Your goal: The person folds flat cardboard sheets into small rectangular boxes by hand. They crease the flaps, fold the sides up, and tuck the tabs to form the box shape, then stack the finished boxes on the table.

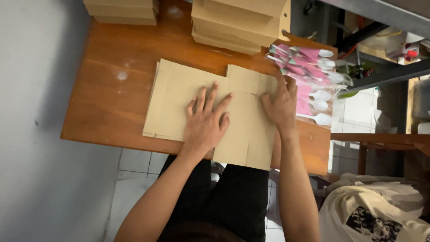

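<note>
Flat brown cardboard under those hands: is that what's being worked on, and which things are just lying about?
In hand:
flat brown cardboard box blank
left hand, pressed flat on it
right hand, on its edge

Lying about:
stacked folded cardboard boxes
pink-wrapped white plastic spoons
wooden table

Both forearms are bare; no sleeves reach the wrists. The left hand [206,123] and right hand [281,105] carry no gloves, rings or watch. The fingers [210,96] are uncovered. Black trousers cover the legs below the forearms.

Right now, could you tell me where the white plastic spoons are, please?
In the head view, the spoons lie in pink wrappers at the right edge of the wooden table, just beyond the right hand and beside the flat cardboard.
</note>
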